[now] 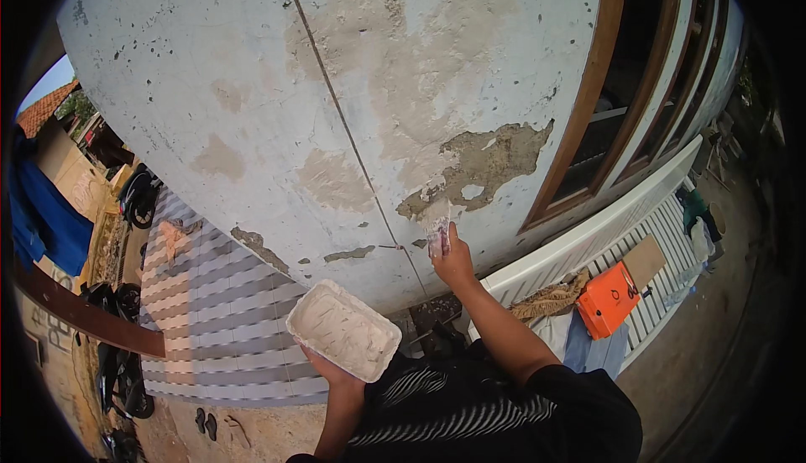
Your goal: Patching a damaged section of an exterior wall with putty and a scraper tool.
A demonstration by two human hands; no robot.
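My right hand grips a putty-smeared scraper against the pale wall, at the lower edge of a bare grey patch where paint has come away. Beige filler patches spread above and left of it, crossed on the left by a thin dark vertical line in the wall. My left hand holds a white rectangular tub of pale putty from beneath, lower left of the scraper and out from the wall.
Wood-framed windows are at right, above a white slatted bench holding an orange bag, cloth and board. At left are patterned tiles, motorbikes, a blue cloth, a brown beam and sandals.
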